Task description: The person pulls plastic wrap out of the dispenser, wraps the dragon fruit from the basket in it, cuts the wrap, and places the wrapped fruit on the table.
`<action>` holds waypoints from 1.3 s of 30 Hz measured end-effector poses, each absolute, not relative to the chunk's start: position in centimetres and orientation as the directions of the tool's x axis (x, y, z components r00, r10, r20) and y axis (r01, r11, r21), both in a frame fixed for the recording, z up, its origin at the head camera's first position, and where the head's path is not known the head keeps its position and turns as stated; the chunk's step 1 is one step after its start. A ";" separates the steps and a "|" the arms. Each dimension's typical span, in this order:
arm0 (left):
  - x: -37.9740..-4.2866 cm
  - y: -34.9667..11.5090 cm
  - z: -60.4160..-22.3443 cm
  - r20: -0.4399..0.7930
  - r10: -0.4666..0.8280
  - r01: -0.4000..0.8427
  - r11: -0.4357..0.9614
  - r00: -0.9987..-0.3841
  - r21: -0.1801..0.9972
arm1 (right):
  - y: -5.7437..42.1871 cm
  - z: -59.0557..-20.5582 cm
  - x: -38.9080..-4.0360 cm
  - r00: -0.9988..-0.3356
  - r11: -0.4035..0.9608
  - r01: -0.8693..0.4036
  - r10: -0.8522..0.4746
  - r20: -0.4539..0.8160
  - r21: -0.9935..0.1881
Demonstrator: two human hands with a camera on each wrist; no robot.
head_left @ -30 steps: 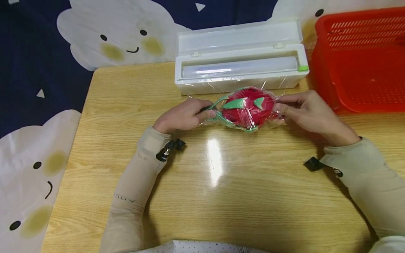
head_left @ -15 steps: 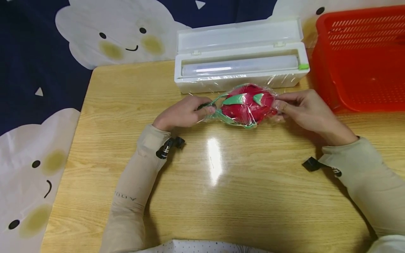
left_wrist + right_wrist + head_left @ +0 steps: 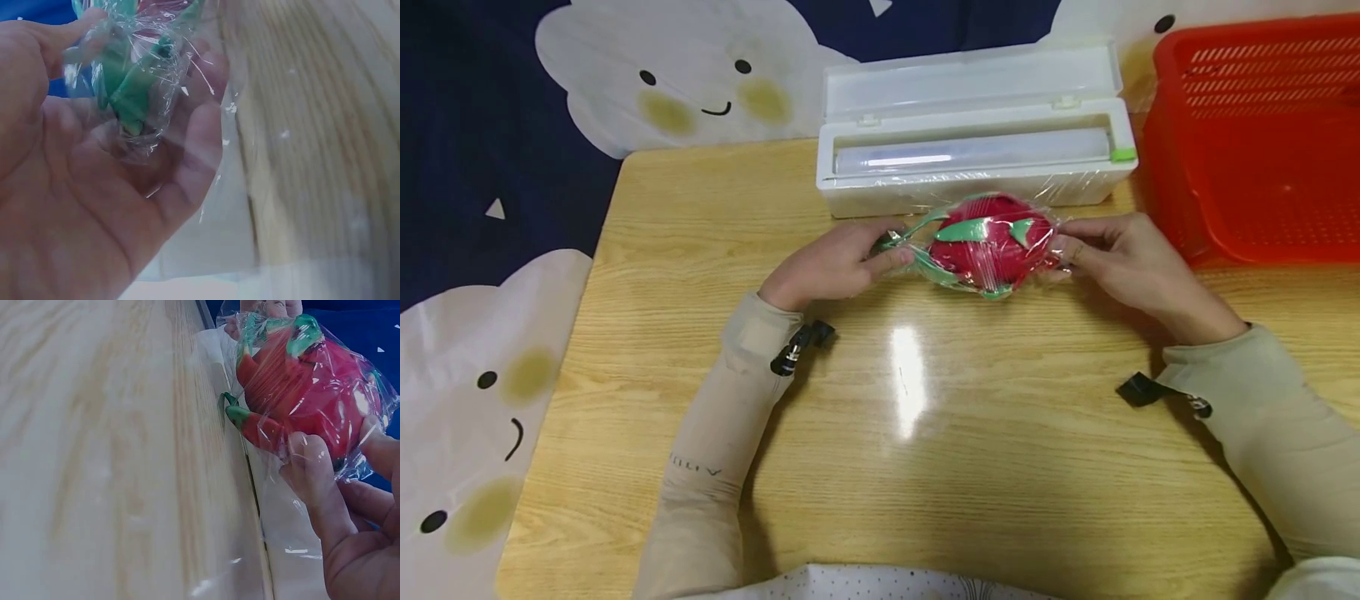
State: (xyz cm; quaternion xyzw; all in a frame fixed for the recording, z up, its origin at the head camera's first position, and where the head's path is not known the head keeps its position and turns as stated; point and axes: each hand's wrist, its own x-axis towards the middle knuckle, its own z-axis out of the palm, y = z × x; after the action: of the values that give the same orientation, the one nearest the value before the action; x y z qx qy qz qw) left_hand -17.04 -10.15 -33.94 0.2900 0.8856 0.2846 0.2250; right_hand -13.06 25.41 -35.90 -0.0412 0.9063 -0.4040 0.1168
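A red dragon fruit (image 3: 988,250) with green scales hangs over the table in front of the white box, wrapped in clear cling film (image 3: 300,381). My left hand (image 3: 842,260) pinches the film around its green leafy end. Those green tips (image 3: 131,94) lie between thumb and fingers in the left wrist view, seen through crinkled film. At the other end, my right hand (image 3: 1138,265) grips the red, rounded part with thumb and fingers. The right wrist view shows these fingers (image 3: 312,469) pressing the film against the fruit's skin. Some left fingers are hidden behind the fruit in the head view.
Behind the fruit stands a white box (image 3: 977,187), lid up, with a film roll (image 3: 977,152) inside and a green slider at its right end. A red plastic basket (image 3: 1180,175) is at the back right. The wooden table (image 3: 970,467) extends in front.
The dragon fruit has shifted slightly toward the box and turned a little between the hands. Both hands keep their hold at its two ends.
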 end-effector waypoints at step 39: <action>-14.2 -6.7 -33.7 0.237 0.687 0.710 0.565 -0.687 0.420 | 25.3 -35.2 -12.7 -0.971 0.669 0.038 -0.150 -0.185 -0.742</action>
State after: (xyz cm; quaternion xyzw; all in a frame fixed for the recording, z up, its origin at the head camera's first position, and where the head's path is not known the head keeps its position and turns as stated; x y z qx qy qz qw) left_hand -14.23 -6.74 -33.73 0.3951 0.8843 0.2478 -0.0231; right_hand -12.68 25.33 -35.20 -0.0311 0.9061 -0.4057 0.1158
